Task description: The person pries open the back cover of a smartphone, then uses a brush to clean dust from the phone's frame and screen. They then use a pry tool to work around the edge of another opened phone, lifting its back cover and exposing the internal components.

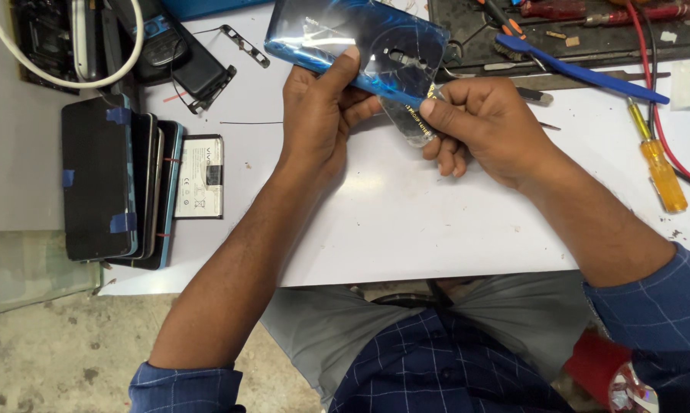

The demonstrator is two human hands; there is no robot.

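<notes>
A glossy blue phone [352,38] with a cracked back is held tilted above the white table [406,222]. My left hand [318,115] grips its near long edge, thumb pressed on the side. My right hand [486,126] pinches a thin clear plastic card [410,122] against the phone's lower corner, the card pushed in at the seam between the back cover and the frame.
A stack of dark phones [112,180] and a white battery [199,176] lie at the left. A yellow-handled screwdriver [658,168], a blue brush [582,73], a red cable [658,115] and a dark tool mat [566,34] sit at the back right. More phone parts [184,61] lie at the back left.
</notes>
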